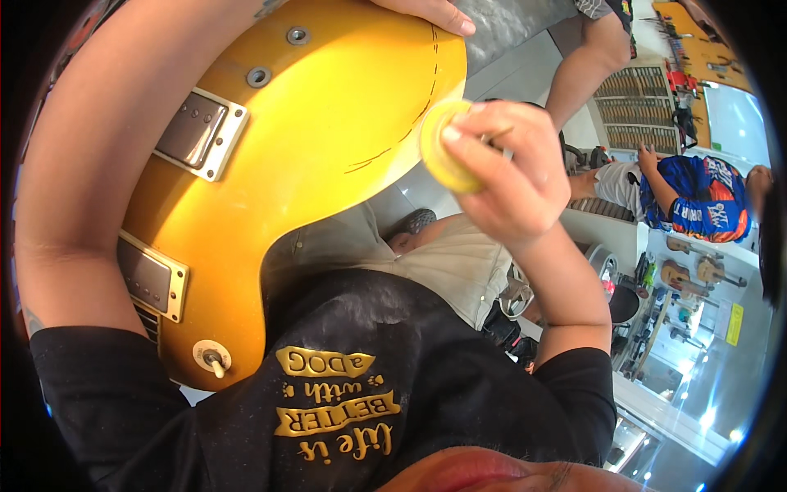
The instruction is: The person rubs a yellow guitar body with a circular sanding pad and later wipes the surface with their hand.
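Observation:
A gold electric guitar body (328, 107) lies across my lap and against my black shirt, with two cream-framed pickups (202, 134), a toggle switch (213, 359) and two round metal bushings. A dashed dark line runs along its curved edge. My left arm reaches over the body, and my left hand (418, 10) rests on its far edge with the thumb stretched out; the other fingers are partly cut off by the frame. My right hand (516, 168) pinches a round yellow disc (447, 148) beside the guitar's edge. Whether the disc touches the edge I cannot tell.
A grey work surface (508, 37) lies beyond the guitar. Another person's bare limb (586, 70) is near it. Farther right are a person in a blue jersey (713, 197), a rack of small drawers or slots (631, 107) and hanging small guitars (682, 276).

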Tool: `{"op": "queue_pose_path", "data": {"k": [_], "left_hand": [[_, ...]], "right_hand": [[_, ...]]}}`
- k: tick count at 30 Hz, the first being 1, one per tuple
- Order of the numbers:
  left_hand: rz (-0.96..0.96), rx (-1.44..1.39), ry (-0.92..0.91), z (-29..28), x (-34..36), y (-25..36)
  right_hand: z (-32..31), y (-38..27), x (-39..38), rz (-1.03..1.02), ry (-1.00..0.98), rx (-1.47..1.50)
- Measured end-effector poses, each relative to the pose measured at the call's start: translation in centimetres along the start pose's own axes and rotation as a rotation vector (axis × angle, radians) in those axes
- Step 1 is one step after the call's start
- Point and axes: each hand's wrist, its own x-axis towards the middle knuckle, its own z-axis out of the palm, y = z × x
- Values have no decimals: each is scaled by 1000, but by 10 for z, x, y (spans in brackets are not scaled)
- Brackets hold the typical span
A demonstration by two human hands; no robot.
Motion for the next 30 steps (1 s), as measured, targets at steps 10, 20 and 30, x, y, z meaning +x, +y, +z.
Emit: {"op": "queue_pose_path", "data": {"k": [10, 20, 30], "left_hand": [[37, -6, -6, 2, 5, 4], [28, -7, 6, -3, 17, -22], [71, -69, -30, -8, 22, -28]], "right_hand": [[1, 21, -1, -54, 29, -54], [9, 30, 14, -27, -10, 54], [13, 38, 12, -27, 32, 10]]}}
